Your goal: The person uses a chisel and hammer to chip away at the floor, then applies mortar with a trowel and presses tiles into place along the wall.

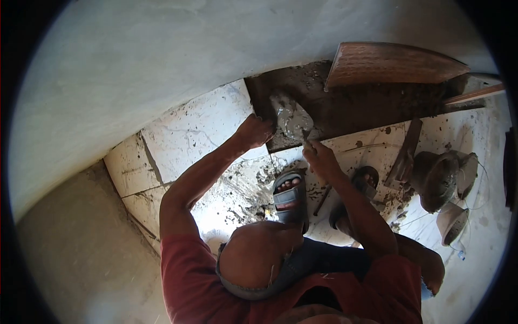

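Note:
My right hand [319, 159] is closed round the handle of a trowel, whose wet, mud-smeared blade [292, 116] lies over the dark bare strip [367, 108] beside the wall. Left of the blade, my left hand [255, 131] is at the edge of a white tile [189, 129], its fingers curled. Whether those fingers hold anything is hidden. Mud spots speckle the white tiles around my sandalled feet.
A brown patterned panel [396, 65] leans against the pale wall [189, 48] at the upper right. Muddy buckets [436, 178] and a cut container [452, 222] stand at the right, beside a dirty wooden piece [406, 154].

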A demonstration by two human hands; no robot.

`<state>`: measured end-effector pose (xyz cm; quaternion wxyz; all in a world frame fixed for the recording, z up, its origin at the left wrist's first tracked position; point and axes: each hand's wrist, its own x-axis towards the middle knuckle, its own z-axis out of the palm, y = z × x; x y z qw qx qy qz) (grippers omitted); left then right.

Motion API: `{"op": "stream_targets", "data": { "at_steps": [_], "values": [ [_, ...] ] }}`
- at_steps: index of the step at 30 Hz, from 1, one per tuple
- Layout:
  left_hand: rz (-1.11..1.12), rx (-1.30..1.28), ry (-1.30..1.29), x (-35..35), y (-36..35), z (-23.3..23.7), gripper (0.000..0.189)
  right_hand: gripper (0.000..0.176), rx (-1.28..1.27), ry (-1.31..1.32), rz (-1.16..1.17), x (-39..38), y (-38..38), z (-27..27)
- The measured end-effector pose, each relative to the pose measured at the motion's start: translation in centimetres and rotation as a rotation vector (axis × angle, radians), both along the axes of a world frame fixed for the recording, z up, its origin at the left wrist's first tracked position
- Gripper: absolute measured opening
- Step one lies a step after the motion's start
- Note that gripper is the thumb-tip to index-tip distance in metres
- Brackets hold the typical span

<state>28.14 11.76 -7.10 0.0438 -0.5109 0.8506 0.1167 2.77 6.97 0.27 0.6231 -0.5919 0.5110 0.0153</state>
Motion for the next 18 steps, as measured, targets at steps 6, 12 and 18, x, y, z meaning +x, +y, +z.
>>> {"op": "stream_targets", "data": {
  "at_steps": [6, 12, 18],
  "values": [
    [-0.008, -0.092, -0.003, 0.1, 0.1, -0.2, 0.014, 0.034, 0.003, -0.02, 0.024, 0.5, -0.5, -0.1],
    [0.045, -0.139, -0.01, -0.3, 0.4, -0.6, 0.013, 0.044, 0.022, 0.027, 0.03, 0.2, -0.5, -0.2],
    [0.128, -0.079, 0.086, -0.3, 1.0, -1.0, 0.01, 0.051, -0.032, 0.065, 0.035, 0.7, 0.2, -0.6]
  ]
}}
